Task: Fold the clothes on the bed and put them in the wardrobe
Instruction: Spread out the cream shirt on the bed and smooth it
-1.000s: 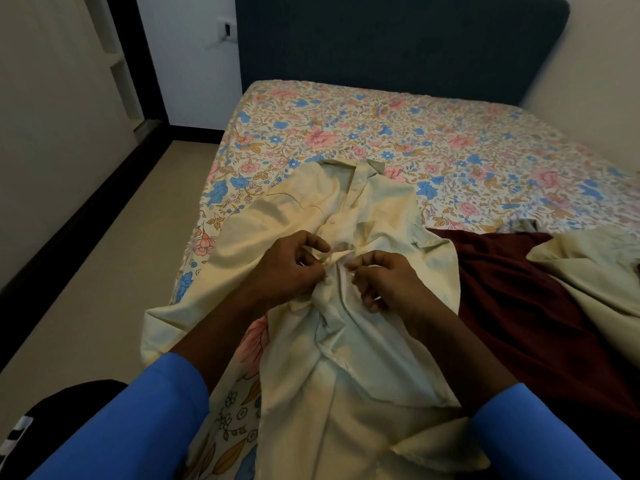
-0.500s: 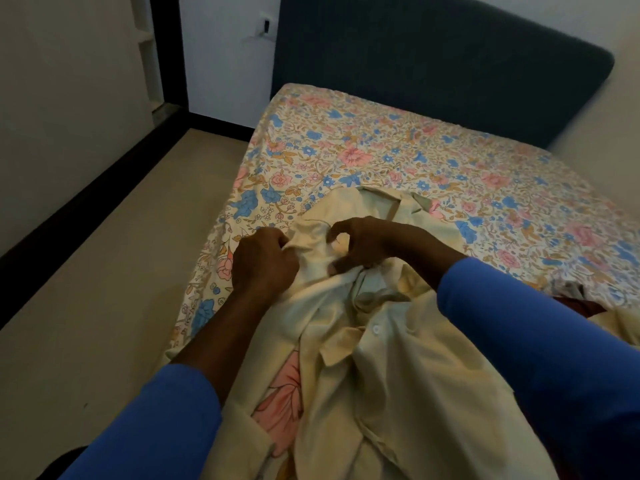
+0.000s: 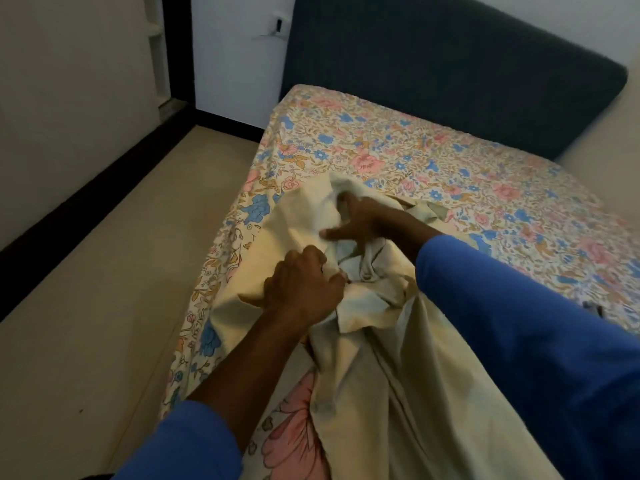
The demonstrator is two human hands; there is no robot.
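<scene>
Cream shirt (image 3: 398, 393) lies front-up on the near left part of the bed (image 3: 450, 161), its collar toward the dark headboard (image 3: 450, 64) and its left edge close to the drop to the floor (image 3: 104, 306). A second ago both hands worked close together at the button strip in the middle of the chest. Now they are up at the far left shoulder of the garment, and the blue-sleeved right arm reaches across the cloth to get there. The left grip (image 3: 301, 285) is clamped in a fist on a bunch of fabric just below the shoulder. The right grip (image 3: 363, 223), a little farther off and blurred, has its fingers hooked into a fold with the thumb held out. The view has swung left too, so the dark red garment seen earlier on the right is out of sight. To my eye the work on the front is over and the shaping of the shoulder and sleeve has begun. No fold is made yet, and the wardrobe step is far off.
</scene>
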